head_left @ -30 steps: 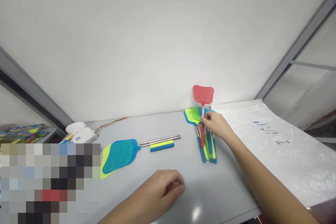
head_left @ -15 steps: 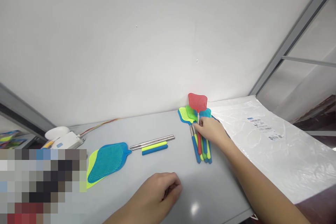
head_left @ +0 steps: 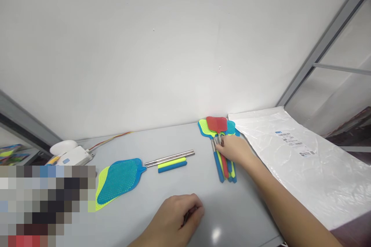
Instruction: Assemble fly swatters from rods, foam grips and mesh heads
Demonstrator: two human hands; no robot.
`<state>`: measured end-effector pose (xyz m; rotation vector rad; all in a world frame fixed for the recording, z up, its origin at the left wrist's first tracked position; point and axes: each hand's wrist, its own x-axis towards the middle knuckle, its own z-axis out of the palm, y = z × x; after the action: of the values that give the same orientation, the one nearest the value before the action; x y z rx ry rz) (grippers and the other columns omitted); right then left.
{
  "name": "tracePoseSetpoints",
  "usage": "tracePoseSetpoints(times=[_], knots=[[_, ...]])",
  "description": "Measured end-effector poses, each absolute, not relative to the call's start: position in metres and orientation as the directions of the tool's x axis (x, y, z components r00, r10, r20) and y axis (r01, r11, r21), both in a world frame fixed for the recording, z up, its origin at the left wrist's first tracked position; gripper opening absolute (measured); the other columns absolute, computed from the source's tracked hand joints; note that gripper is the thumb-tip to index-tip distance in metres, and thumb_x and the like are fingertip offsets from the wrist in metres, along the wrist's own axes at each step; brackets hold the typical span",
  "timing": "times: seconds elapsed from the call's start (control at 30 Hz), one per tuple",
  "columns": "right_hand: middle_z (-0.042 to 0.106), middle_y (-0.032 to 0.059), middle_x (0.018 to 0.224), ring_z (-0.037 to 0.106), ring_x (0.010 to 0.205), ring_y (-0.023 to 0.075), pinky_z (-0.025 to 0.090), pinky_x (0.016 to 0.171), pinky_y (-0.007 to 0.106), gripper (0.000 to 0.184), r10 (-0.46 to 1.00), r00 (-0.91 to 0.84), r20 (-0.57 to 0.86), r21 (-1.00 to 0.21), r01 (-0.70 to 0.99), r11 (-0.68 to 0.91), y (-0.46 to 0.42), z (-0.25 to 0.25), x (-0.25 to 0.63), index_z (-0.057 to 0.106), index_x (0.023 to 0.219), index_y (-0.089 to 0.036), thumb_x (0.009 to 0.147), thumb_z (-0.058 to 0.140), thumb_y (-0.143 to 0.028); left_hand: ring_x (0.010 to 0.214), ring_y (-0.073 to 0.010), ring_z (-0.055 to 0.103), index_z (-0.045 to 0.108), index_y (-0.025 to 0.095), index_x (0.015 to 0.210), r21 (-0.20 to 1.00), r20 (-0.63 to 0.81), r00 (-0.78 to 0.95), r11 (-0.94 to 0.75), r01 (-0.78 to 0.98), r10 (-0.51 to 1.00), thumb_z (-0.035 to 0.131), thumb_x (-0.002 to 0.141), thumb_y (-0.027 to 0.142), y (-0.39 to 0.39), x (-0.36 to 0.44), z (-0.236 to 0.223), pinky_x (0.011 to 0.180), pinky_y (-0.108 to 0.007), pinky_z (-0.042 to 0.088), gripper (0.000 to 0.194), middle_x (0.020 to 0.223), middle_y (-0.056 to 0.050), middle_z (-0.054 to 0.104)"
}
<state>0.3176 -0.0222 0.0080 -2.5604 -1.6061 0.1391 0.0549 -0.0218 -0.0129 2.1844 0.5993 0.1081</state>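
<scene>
My right hand (head_left: 234, 148) is closed around the shaft of a red fly swatter (head_left: 217, 124). It lies over a bunch of other fly swatters, among them one with a yellow head (head_left: 205, 128) and a blue one (head_left: 231, 126). Their blue and yellow handles (head_left: 218, 166) point toward me. Closer in, my left hand (head_left: 181, 216) rests curled above the table, thumb against the fingers; what is inside, if anything, is hidden. Beyond it lie metal rods (head_left: 171, 158), a yellow grip (head_left: 172, 162) and a blue grip (head_left: 172, 167).
Large blue (head_left: 121, 179) and yellow (head_left: 101, 197) swatter heads overlap on the grey table (head_left: 139, 224) at left. A white device (head_left: 77, 156) with wires stands behind them. White plastic packaging (head_left: 269, 131) with a label covers the right side. A wall (head_left: 159, 65) closes the back.
My right hand has brought the red fly swatter down toward me, so its head now overlaps the others in the bunch. My left hand stays curled in nearly the same place.
</scene>
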Motion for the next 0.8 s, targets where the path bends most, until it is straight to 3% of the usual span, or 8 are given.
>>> tracePoseSetpoints(times=[0.2,0.47,0.8], knots=[[0.065,0.0060,0.070,0.059,0.065,0.0195,0.029,0.053,0.028,0.025,0.921,0.389,-0.002,-0.130,0.914,-0.386,-0.025,0.009,0.319,0.054,0.066,-0.021,0.087,0.048,-0.034,0.066,-0.0114,0.052,0.059,0.022,0.083,0.723,-0.112,0.888,-0.576,0.380,0.445,0.041,0.095,0.032,-0.021,0.053,-0.015,0.062,-0.021,0.037,0.024,0.074,0.002,0.061],[0.063,0.0033,0.069,0.056,0.062,0.0182,0.028,0.052,0.028,0.038,0.930,0.367,0.024,-0.169,0.918,-0.358,-0.028,0.009,0.329,0.048,0.066,-0.022,0.086,0.051,-0.054,0.065,-0.0120,0.054,0.059,0.023,0.085,0.671,-0.083,0.917,-0.659,0.340,0.389,0.040,0.094,0.029,-0.021,0.053,-0.018,0.061,-0.021,0.038,0.022,0.076,0.001,0.064],[0.063,0.0026,0.071,0.056,0.064,0.0183,0.029,0.054,0.028,0.038,0.903,0.422,0.084,-0.250,0.886,-0.391,-0.031,0.018,0.332,0.046,0.073,-0.023,0.093,0.036,-0.054,0.066,-0.0113,0.054,0.058,0.022,0.084,0.665,-0.047,0.918,-0.673,0.324,0.395,0.040,0.095,0.026,-0.023,0.052,-0.013,0.062,-0.021,0.039,0.021,0.077,0.002,0.064]])
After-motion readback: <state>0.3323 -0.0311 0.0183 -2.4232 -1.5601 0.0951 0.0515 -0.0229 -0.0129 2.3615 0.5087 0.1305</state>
